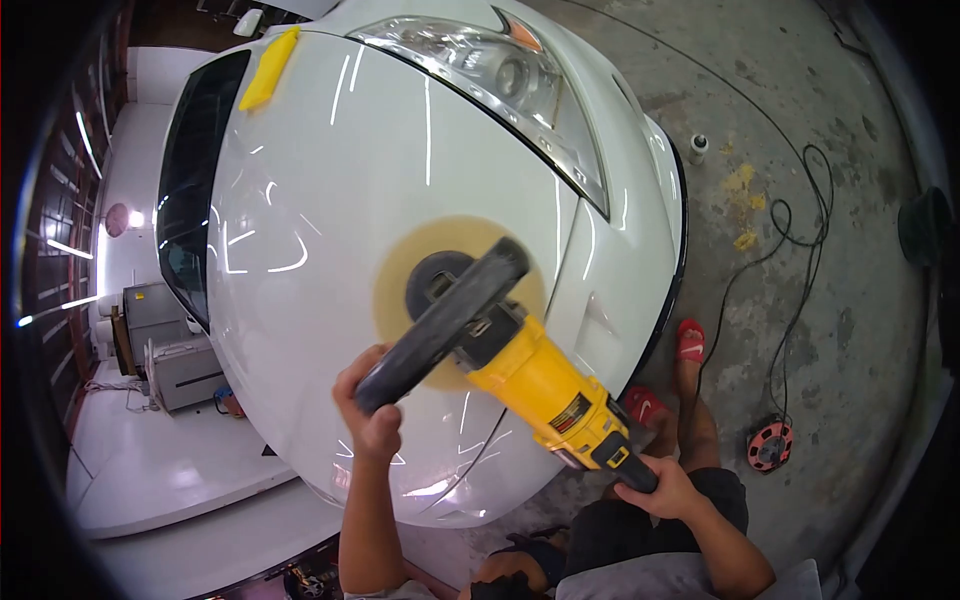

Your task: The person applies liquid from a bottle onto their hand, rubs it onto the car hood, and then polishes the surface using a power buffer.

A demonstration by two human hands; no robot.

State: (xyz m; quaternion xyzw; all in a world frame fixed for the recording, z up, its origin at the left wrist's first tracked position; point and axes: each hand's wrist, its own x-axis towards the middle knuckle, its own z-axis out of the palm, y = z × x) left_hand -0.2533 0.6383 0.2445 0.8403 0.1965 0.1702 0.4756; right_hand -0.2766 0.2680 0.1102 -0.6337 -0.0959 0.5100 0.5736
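A yellow and black rotary polisher [545, 385] lies across the white car's hood [310, 180], its round tan pad [400, 265] against the paint. The pad's edge looks smeared, as if spinning. My left hand [370, 400] is wrapped around the near end of the black front handle [440, 325]. At the tool's rear, my right hand [662, 487] closes on the black grip; part of its fingers is hidden behind it. Beyond the pad is the car's headlight [510, 75].
A yellow cloth [270, 68] lies on the hood near the windshield [200, 165]. On the concrete floor are a small bottle [698, 148], a loose black cable [775, 240] and a red cord reel [770, 443]. Red sandals [690, 342] show beside the bumper. A grey cabinet [185, 372] stands at left.
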